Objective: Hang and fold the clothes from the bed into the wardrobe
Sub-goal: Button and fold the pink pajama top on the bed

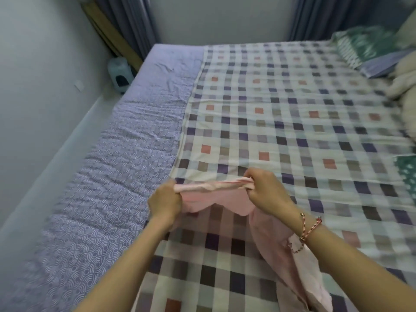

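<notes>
Both hands up over the bed (292, 104): left hand (165, 200) and right hand (266, 191) each pinch an end of the pink garment (216, 199), its gathered edge stretched left to right between them, the rest dangling toward the right forearm.

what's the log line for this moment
left hand: grips pink garment | right hand: grips pink garment | over checked blanket

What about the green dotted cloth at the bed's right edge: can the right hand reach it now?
Probably not yet: the right hand and left hand both grip the pink garment. The checked blanket toward the green cloth lies bare.
</notes>
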The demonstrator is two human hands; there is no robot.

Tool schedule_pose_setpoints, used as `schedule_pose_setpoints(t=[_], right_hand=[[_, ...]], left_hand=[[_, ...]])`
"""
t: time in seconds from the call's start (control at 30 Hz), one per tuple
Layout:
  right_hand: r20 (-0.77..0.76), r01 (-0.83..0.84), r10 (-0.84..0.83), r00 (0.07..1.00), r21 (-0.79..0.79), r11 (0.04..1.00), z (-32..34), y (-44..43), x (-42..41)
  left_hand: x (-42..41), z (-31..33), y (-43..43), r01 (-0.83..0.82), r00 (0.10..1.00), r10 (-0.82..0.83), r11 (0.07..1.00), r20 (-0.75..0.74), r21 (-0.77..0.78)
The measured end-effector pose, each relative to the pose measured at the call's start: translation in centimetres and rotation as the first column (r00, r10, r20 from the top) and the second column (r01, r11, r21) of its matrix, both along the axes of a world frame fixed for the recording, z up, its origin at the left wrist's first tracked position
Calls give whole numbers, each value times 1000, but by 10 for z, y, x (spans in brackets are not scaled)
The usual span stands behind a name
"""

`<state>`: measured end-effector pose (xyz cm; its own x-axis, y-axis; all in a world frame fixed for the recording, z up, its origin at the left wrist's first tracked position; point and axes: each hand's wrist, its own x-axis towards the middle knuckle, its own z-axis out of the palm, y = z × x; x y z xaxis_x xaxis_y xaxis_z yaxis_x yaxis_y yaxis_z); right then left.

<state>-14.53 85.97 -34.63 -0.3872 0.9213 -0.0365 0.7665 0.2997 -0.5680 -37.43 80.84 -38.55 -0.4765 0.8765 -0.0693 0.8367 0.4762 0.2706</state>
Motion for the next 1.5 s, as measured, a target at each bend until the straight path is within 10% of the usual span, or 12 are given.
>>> schedule_pose_setpoints(t=[0.3, 0.5, 0.67, 0.8, 0.93, 1.1, 1.23, 1.37, 1.5], right_hand=[[349, -56, -139, 927, 496, 866, 120, 21, 24], [287, 2, -66, 956, 220, 976, 209, 27, 24], [-289, 0, -61, 955, -207, 978, 267, 3, 26], [-702, -191, -204, 682, -441, 877, 309, -17, 15], [-760, -406, -47, 648, -397, 823, 340, -23, 15], [-355, -463, 379, 854, -189, 866, 345, -21, 17], [160, -372, 343, 925, 216, 903, 333, -26, -6], [115, -240, 210, 971, 507, 828, 316, -20, -17], [-81, -72, 133, 988, 522, 850, 306, -22, -11]], left_hand=[[-14, 197, 2, 17, 937, 62, 974, -342, 224], [-14, 287, -5, -242, 961, 201, 943, 192, 227], [-10, 339, -38, -253, 679, -23, 931, 734, 263], [11, 377, -66, -210, 500, -226, 905, 836, 370], [18, 402, -79, -289, 500, -137, 904, 855, 314], [9, 400, -94, -415, 635, -34, 828, 772, 377], [-4, 392, -113, -298, 840, 77, 892, 537, 339], [-12, 371, -124, -140, 984, 85, 915, 157, 380], [-18, 351, -135, -128, 919, 273, 889, -285, 440]])
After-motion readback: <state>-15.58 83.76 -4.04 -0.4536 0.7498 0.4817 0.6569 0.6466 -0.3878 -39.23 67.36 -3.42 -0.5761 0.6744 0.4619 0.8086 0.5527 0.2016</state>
